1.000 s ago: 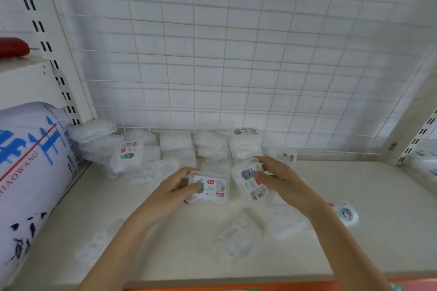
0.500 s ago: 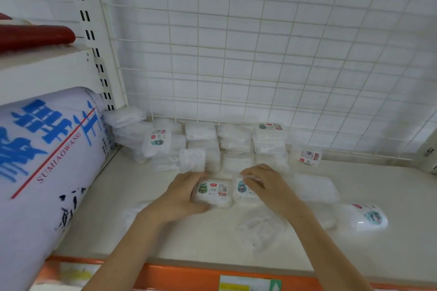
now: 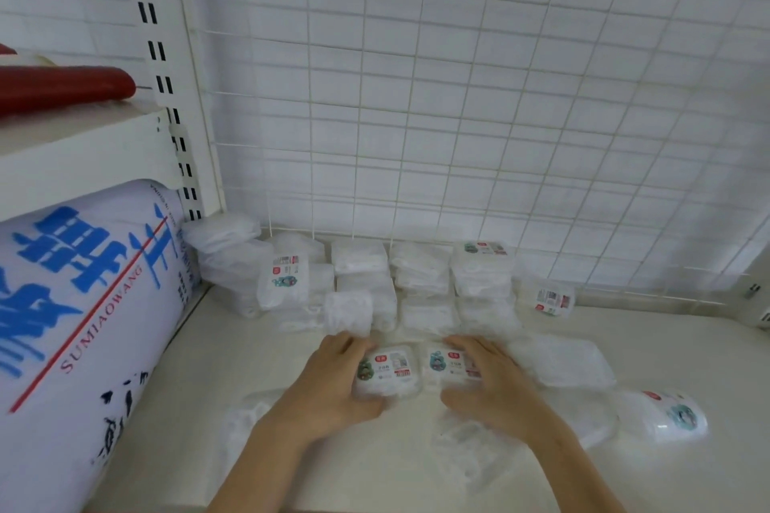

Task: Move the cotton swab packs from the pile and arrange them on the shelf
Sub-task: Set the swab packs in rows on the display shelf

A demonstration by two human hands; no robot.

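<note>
As gripped: 2 packs (image 3: 387, 371), 2 hands (image 3: 333, 383).

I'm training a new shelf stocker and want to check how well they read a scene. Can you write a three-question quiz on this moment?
1. True or false: each hand grips its own cotton swab pack on the shelf.
2. What lies left of the shelf?
A. a large white bag with blue print
B. a cardboard box
C. a green basket
3. Fill in: behind the stacked packs stands a white wire ____.

Key
1. True: the left hand holds the left pack, the right hand the right pack.
2. A, the bag.
3. grid.
</note>
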